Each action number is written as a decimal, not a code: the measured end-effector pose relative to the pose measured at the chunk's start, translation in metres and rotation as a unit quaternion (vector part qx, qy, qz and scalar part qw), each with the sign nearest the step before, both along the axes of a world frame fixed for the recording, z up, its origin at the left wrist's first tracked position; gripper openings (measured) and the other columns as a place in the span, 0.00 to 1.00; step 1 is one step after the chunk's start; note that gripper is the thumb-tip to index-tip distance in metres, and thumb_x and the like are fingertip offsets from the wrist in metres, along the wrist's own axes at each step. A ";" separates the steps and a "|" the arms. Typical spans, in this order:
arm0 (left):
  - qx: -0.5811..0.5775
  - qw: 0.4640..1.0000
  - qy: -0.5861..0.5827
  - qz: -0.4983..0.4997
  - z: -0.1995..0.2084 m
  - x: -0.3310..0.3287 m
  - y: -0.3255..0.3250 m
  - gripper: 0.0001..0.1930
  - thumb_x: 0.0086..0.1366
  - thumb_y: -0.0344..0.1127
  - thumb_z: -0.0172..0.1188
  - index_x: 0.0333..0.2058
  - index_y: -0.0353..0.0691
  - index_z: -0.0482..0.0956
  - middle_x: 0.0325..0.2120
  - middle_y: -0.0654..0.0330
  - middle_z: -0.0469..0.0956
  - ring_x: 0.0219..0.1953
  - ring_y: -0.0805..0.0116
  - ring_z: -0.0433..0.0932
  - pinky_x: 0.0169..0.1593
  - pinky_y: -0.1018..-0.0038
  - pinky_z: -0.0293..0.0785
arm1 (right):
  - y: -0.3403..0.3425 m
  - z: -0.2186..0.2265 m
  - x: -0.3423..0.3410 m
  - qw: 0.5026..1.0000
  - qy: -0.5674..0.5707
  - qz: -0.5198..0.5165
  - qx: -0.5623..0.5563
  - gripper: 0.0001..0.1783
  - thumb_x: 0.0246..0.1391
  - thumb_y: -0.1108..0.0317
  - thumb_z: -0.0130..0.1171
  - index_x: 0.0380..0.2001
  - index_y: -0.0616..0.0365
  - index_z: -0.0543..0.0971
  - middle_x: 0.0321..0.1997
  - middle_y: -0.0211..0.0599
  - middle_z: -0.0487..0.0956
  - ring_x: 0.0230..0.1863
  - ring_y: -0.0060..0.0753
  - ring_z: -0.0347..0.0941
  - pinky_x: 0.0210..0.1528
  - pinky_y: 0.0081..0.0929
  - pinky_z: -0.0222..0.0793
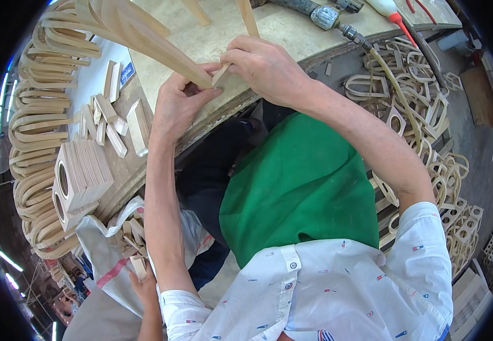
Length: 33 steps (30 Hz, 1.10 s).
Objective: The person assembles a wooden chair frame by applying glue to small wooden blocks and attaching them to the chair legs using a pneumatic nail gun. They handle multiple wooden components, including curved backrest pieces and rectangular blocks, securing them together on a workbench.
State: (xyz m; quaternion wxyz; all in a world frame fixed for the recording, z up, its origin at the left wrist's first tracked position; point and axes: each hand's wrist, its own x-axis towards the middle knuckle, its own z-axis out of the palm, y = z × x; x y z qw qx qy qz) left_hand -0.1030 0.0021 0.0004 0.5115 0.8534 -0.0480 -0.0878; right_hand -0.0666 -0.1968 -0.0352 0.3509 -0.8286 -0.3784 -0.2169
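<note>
Left hand (172, 111) was gripping a long bent wood piece (164, 52) near its end, thumb and fingers around it; right hand (266, 68) was pinching a small wood block (221, 74) at that end, exact contact partly hidden by fingers. Both pieces were over the near edge of the worktop (297, 44), the bent one running up and left. Left of the left hand, loose wood strips (105, 109) lay piled; just below them, slabs with round holes (87, 170) were stacked, with U-shaped wood pieces (39, 126) in a row at far left. Wooden frames (428, 116) lay heaped at right. Green apron (300, 187) covered the lap. Another person's hand (144, 290) held a short wood piece (138, 265) by a white sack (101, 247).
</note>
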 end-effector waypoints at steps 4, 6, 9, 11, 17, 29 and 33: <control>-0.035 0.999 -0.004 -0.010 -0.004 0.001 0.001 0.22 0.52 0.23 0.69 0.48 0.40 0.80 0.36 0.70 0.73 0.37 0.80 0.69 0.43 0.80 0.68 | 0.000 -0.002 0.000 1.000 -0.001 0.004 0.016 0.09 0.47 0.75 0.62 0.34 0.63 0.77 0.35 0.38 0.76 0.38 0.44 0.75 0.38 0.36 0.73; -0.049 0.999 -0.001 -0.016 -0.005 0.003 0.004 0.22 0.52 0.22 0.68 0.49 0.39 0.79 0.37 0.70 0.73 0.38 0.80 0.70 0.44 0.79 0.68 | 0.001 0.000 0.000 1.000 -0.001 0.006 0.019 0.09 0.47 0.75 0.62 0.34 0.63 0.77 0.35 0.38 0.76 0.38 0.44 0.75 0.38 0.36 0.73; -0.039 0.999 -0.007 -0.028 -0.008 0.005 0.006 0.22 0.53 0.21 0.67 0.48 0.37 0.79 0.38 0.70 0.72 0.39 0.79 0.71 0.45 0.79 0.68 | 0.000 0.001 -0.001 1.000 0.006 0.010 0.019 0.09 0.47 0.75 0.62 0.34 0.63 0.77 0.35 0.38 0.75 0.38 0.44 0.75 0.38 0.35 0.73; -0.040 0.999 0.001 -0.027 -0.009 0.005 0.008 0.20 0.53 0.21 0.67 0.47 0.37 0.80 0.38 0.71 0.72 0.40 0.79 0.71 0.45 0.79 0.68 | 0.000 0.000 0.000 1.000 0.006 0.013 0.021 0.09 0.47 0.75 0.62 0.34 0.63 0.77 0.35 0.39 0.75 0.38 0.44 0.75 0.39 0.36 0.73; -0.019 0.999 -0.036 -0.028 -0.003 0.005 0.003 0.16 0.53 0.22 0.67 0.42 0.37 0.82 0.31 0.72 0.72 0.32 0.82 0.69 0.36 0.81 0.67 | -0.004 0.007 -0.001 0.999 0.036 0.020 0.016 0.09 0.49 0.74 0.60 0.36 0.63 0.77 0.38 0.39 0.76 0.40 0.44 0.75 0.41 0.35 0.73; -0.017 0.999 0.001 -0.041 0.003 0.008 0.001 0.13 0.53 0.21 0.66 0.40 0.34 0.82 0.37 0.70 0.70 0.38 0.79 0.70 0.42 0.81 0.68 | -0.074 0.052 0.076 0.938 0.133 -0.255 -0.194 0.18 0.49 0.70 0.57 0.42 0.67 0.68 0.45 0.59 0.75 0.48 0.59 0.73 0.50 0.46 0.70; 0.010 0.999 -0.004 -0.047 0.002 0.010 0.006 0.13 0.54 0.23 0.66 0.39 0.34 0.81 0.36 0.69 0.73 0.37 0.80 0.71 0.43 0.81 0.69 | -0.064 0.044 0.093 0.931 0.144 -0.272 -0.196 0.17 0.49 0.68 0.55 0.40 0.69 0.70 0.39 0.61 0.76 0.46 0.59 0.74 0.48 0.48 0.70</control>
